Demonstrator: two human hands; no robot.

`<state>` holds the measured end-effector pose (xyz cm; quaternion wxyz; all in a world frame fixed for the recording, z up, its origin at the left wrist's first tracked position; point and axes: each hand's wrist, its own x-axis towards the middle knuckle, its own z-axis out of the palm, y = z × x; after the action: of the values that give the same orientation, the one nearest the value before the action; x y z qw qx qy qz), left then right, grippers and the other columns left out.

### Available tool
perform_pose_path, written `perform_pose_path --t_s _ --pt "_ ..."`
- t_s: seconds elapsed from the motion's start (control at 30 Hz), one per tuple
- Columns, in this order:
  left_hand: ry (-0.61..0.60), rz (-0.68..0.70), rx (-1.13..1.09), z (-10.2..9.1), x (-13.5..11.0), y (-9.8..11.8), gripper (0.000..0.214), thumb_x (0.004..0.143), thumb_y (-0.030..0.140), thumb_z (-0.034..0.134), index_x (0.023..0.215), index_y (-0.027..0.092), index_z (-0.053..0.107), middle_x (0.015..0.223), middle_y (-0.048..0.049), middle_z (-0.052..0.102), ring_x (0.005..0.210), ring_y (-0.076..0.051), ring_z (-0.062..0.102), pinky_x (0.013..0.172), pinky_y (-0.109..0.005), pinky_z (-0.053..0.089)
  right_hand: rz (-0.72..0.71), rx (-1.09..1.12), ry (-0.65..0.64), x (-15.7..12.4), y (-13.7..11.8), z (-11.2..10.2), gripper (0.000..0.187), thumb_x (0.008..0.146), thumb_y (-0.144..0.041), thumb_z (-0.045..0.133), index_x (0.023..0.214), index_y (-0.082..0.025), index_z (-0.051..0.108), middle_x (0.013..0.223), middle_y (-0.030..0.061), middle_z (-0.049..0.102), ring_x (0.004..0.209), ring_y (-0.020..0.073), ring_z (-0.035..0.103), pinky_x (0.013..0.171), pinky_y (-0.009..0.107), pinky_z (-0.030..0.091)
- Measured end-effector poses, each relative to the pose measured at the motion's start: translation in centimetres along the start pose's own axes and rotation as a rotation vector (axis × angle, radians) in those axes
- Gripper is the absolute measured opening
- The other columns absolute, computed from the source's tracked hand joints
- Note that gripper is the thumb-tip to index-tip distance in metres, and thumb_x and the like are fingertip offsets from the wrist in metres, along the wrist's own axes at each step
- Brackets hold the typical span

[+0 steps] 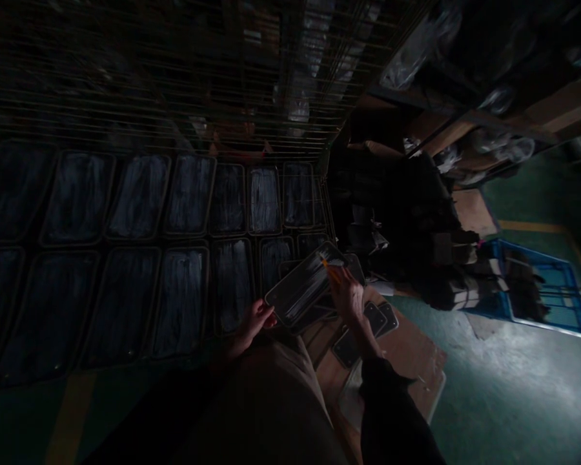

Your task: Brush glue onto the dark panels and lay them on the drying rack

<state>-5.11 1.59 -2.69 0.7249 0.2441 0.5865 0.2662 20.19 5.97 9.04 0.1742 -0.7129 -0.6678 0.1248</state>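
My left hand [254, 321] grips the near end of a dark rectangular tray [300, 287] with a pale rim, held tilted above my lap. My right hand [347, 294] is closed round a thin orange-handled brush [330, 268] whose tip rests on the tray's far end, where whitish streaks show. More dark trays [368, 326] lie stacked on a brown board [407, 352] just under and right of my hands.
Two rows of similar dark trays with whitish streaks [184, 252] lie side by side on the floor to the left. A wire rack [198, 77] stands behind them. Cluttered shelves [465, 129] and a blue crate [537, 290] stand at the right on a green floor.
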Motion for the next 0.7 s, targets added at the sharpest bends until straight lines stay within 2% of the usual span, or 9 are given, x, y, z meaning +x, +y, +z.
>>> perform_pose_path --t_s 0.1,0.17,0.3,0.43,0.57,0.7 --pt "0.002 -0.013 -0.004 0.0 0.1 0.0 0.047 0.062 0.053 0.080 0.075 0.018 0.052 0.056 0.0029 0.064 0.046 -0.013 0.064 0.040 -0.019 0.047 0.014 -0.083 -0.007 1.2 0.7 1.1 0.027 0.098 -0.020 0.045 0.116 -0.021 0.065 0.097 0.0066 0.069 0.072 0.0155 0.062 0.056 0.023 0.035" --pt "-0.006 -0.017 -0.005 0.0 0.1 0.0 0.045 0.064 0.052 0.079 0.075 0.018 0.052 0.056 0.0028 0.063 0.046 -0.013 0.065 0.040 -0.019 0.048 -0.025 -0.089 -0.053 0.5 0.4 2.3 0.029 0.095 -0.015 0.047 0.118 -0.021 0.064 0.097 0.0065 0.068 0.073 0.0156 0.061 0.057 0.023 0.035" --pt "-0.018 0.014 -0.010 -0.2 0.0 0.0 0.042 0.067 0.050 0.078 0.080 0.017 0.056 0.058 0.0020 0.065 0.048 -0.013 0.065 0.042 -0.019 0.050 -0.095 0.003 -0.149 -3.8 -2.4 4.5 0.031 0.094 -0.013 0.048 0.120 -0.021 0.063 0.099 0.0062 0.068 0.076 0.0154 0.062 0.062 0.022 0.039" --pt "-0.007 0.012 0.002 -0.3 0.1 0.3 0.039 0.068 0.047 0.078 0.078 0.017 0.056 0.056 0.0023 0.064 0.047 -0.013 0.065 0.042 -0.020 0.049 -0.098 0.144 -0.239 -8.0 -5.7 4.8 0.031 0.093 -0.013 0.047 0.120 -0.021 0.063 0.099 0.0069 0.068 0.079 0.0166 0.063 0.066 0.023 0.044" --pt "-0.007 -0.020 0.065 -0.4 0.2 0.6 0.031 0.072 0.041 0.075 0.077 0.016 0.058 0.054 0.0007 0.064 0.046 -0.013 0.064 0.043 -0.020 0.049 -0.024 0.390 -0.289 -10.4 -7.3 4.4 0.028 0.095 -0.018 0.046 0.116 -0.021 0.065 0.098 0.0069 0.069 0.080 0.0158 0.066 0.068 0.022 0.048" --pt "-0.011 -0.039 0.097 -0.5 0.2 0.7 0.026 0.075 0.037 0.072 0.075 0.016 0.057 0.054 0.0008 0.064 0.046 -0.013 0.064 0.043 -0.021 0.049 0.138 0.575 -0.207 -10.4 -5.2 4.4 0.025 0.096 -0.029 0.049 0.109 -0.021 0.068 0.093 0.0061 0.071 0.078 0.0166 0.069 0.068 0.023 0.053"
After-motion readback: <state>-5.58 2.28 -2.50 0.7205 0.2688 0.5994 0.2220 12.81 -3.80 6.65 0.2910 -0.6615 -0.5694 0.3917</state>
